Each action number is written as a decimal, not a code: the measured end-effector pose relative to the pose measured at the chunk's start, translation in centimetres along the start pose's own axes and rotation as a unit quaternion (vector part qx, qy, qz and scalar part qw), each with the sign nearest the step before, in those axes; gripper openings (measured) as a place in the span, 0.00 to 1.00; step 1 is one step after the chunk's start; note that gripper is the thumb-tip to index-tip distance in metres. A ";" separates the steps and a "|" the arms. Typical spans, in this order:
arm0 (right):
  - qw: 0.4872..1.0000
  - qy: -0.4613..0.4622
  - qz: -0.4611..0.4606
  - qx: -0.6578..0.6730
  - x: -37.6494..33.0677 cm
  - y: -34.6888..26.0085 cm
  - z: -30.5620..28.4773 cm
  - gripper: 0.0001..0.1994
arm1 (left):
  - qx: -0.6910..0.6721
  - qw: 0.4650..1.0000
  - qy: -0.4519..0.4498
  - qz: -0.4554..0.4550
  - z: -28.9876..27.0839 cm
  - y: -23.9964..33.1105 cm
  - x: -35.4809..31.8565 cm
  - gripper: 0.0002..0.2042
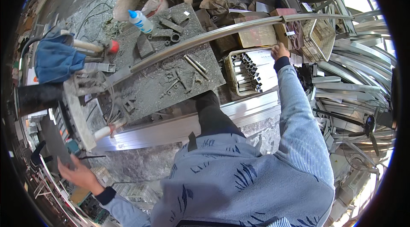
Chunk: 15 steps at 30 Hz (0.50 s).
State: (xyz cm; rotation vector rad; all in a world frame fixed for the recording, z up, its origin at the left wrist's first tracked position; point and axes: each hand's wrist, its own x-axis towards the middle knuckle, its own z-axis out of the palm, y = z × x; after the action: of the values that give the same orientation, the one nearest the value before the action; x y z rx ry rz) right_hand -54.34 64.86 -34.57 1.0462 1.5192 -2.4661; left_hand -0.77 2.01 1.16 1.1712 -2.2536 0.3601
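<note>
My right hand (279, 51) reaches out to the far right corner of a beige plastic basket (231, 73). Its fingers are curled in there, and what they grip, if anything, is hidden. Short cut metal profiles (248, 73) lie stacked in the basket, their open ends facing left, beside a flat white surface (265, 70). Low on the left, my left hand (79, 175) is held out in the air with its fingers apart and nothing in it. Closest to it is the lower end of a grey machine frame (81, 124).
A long curved metal rail (239, 27) crosses above a dusty metal bench (149, 94) with a wrench (164, 35), T-handled tools (183, 81) and a blue-capped bottle (141, 22). Long aluminium profiles (252, 109) lie before the basket. Bent metal strips (361, 64) and a fan (369, 126) stand right.
</note>
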 end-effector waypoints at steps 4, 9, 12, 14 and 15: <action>0.994 0.099 -0.028 -0.028 3.0 -3.6 0.9 0.18 | 0.027 0.991 0.024 0.129 -1.6 4.2 -2.0 0.23; 0.998 0.059 0.022 0.012 8.7 -6.6 0.5 0.24 | -0.104 0.970 -0.094 0.197 1.7 10.7 -5.6 0.19; 0.990 0.037 0.080 0.111 14.3 -7.4 -0.4 0.20 | -0.157 0.951 -0.202 0.177 3.3 14.1 -6.8 0.16; 0.997 -0.033 -0.011 -0.065 18.3 -7.1 -2.8 0.09 | -0.173 0.938 -0.242 0.177 4.2 15.6 -7.3 0.18; 0.997 -0.019 -0.005 -0.075 20.7 -7.1 -4.1 0.10 | -0.150 0.939 -0.262 0.166 4.1 16.1 -7.5 0.19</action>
State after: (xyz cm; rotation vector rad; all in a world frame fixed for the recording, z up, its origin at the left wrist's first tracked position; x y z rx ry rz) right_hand -70.82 77.72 -42.15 0.9627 1.6717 -2.3208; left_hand -11.94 14.33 -6.26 0.7832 -2.8502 -0.2020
